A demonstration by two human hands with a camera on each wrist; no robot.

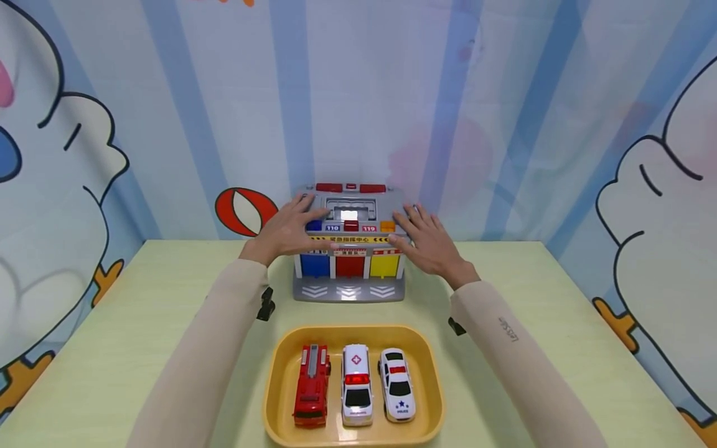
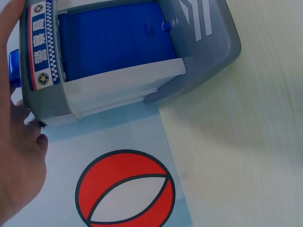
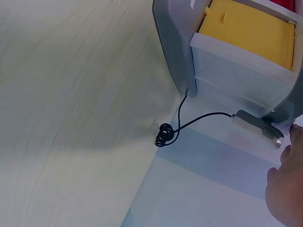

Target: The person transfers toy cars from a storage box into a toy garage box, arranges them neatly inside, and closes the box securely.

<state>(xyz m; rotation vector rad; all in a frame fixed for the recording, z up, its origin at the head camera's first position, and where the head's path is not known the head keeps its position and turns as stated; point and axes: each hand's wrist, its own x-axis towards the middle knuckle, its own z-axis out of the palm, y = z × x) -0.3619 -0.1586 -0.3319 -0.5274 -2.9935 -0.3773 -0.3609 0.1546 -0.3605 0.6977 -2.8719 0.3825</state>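
A grey toy emergency-station garage (image 1: 350,289) stands at the back of the table. It has a blue door (image 2: 113,40), a red door (image 1: 350,266) and a yellow door (image 3: 248,33), all down. My left hand (image 1: 285,230) rests on the roof's left end, fingers spread, with the thumb along the front edge near the blue button (image 1: 313,225). Over the roof's right end lies my right hand (image 1: 431,242), fingers extended, close to the orange button (image 1: 388,226). Below my right hand, a small handset (image 3: 258,127) with a coiled black cord (image 3: 165,136) is at the garage's side.
In front of the garage sits a yellow tray (image 1: 437,379) holding a red fire truck (image 1: 312,389), a white ambulance (image 1: 356,373) and a white police car (image 1: 398,386). A printed curtain (image 1: 358,93) hangs behind the pale table (image 1: 185,274).
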